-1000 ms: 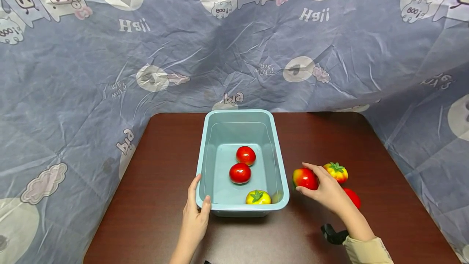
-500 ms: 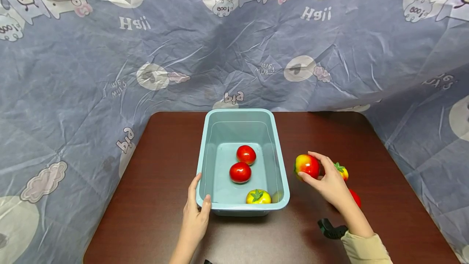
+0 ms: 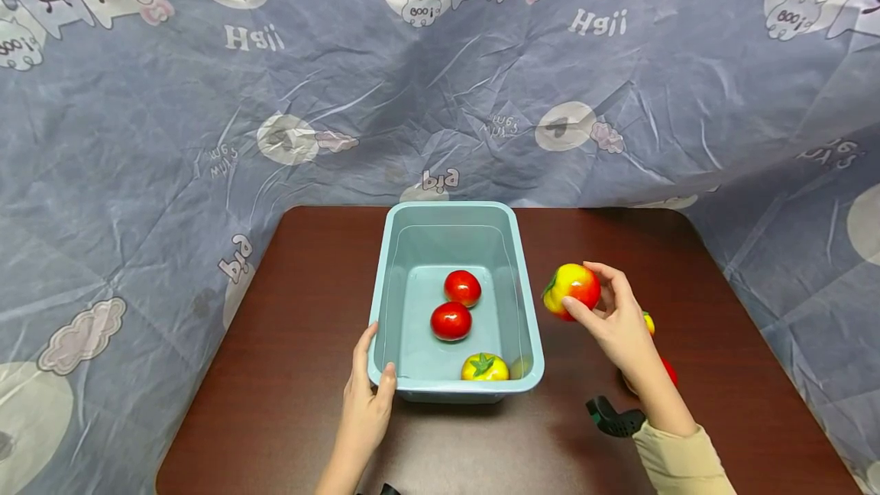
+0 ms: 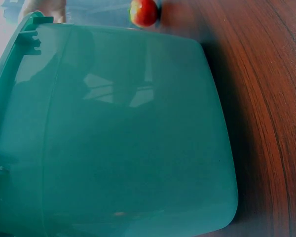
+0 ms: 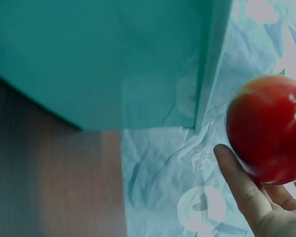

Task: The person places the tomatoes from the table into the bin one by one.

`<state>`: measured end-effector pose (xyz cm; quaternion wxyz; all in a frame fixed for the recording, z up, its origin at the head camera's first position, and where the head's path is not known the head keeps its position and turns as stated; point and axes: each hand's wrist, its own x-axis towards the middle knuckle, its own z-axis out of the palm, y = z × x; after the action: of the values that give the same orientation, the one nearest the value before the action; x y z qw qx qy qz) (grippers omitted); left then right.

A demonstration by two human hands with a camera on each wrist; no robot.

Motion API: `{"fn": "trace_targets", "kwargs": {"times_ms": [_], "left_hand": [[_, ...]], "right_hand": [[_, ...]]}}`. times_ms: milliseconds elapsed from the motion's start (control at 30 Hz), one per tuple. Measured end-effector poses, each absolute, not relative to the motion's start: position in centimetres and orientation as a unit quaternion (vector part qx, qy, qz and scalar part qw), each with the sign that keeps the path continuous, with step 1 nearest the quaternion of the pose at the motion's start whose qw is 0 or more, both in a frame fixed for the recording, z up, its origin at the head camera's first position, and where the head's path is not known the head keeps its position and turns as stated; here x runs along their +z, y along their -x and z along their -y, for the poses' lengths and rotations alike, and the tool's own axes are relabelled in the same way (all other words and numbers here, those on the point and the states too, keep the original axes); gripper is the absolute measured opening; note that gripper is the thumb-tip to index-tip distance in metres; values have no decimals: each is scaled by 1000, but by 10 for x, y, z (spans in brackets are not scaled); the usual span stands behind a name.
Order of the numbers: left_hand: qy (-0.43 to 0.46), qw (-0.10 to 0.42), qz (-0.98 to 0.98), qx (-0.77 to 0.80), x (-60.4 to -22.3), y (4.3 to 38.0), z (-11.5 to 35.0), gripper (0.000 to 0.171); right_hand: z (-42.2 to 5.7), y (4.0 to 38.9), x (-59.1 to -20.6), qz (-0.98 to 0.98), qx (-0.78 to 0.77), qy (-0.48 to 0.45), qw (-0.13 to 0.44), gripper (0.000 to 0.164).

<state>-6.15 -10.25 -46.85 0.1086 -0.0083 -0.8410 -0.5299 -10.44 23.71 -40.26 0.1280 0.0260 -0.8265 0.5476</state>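
Note:
My right hand [image 3: 622, 319] pinches a red and yellow tomato [image 3: 576, 286] between thumb and fingers, raised over the table just right of a light blue plastic bin [image 3: 525, 304]. The same tomato [image 5: 269, 131] shows red and glossy in the right wrist view, level with the bin's rim [image 5: 214, 64]. My left hand [image 3: 367, 403] grips the bin's near left corner, thumb over the rim. Inside the bin lie two red tomatoes, one farther [image 3: 462, 289] and one nearer [image 3: 451, 321], plus a yellow tomato [image 3: 484, 367] with a green leafy top by the near wall.
Behind my right wrist, a yellow tomato [image 3: 649, 322] and a red tomato [image 3: 669, 373] sit mostly hidden on the dark brown table [image 3: 309, 289]. A black wrist device [image 3: 614, 417] juts from my right wrist. A printed grey-blue cloth [image 3: 412, 98] hangs behind the table.
My right hand has lifted the tomato off the table and away from me, turning it so more yellow shows. My left hand stays on the bin's corner.

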Motion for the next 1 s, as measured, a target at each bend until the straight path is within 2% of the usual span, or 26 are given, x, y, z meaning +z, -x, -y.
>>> {"fn": "trace_targets", "kwargs": {"times_ms": [267,467,733,1000], "left_hand": [[5,107,838,-535,-468,62,103,58],[10,108,840,-531,-469,62,103,58],[16,114,841,-529,-470,63,102,58],[8,109,840,-532,-470,62,103,59]], "right_hand": [[-222,109,-386,802,582,-70,113,61],[-206,113,-381,823,554,-78,101,62],[-183,121,-386,859,480,-121,133,65],[-166,125,-401,896,362,-207,152,69]]}}
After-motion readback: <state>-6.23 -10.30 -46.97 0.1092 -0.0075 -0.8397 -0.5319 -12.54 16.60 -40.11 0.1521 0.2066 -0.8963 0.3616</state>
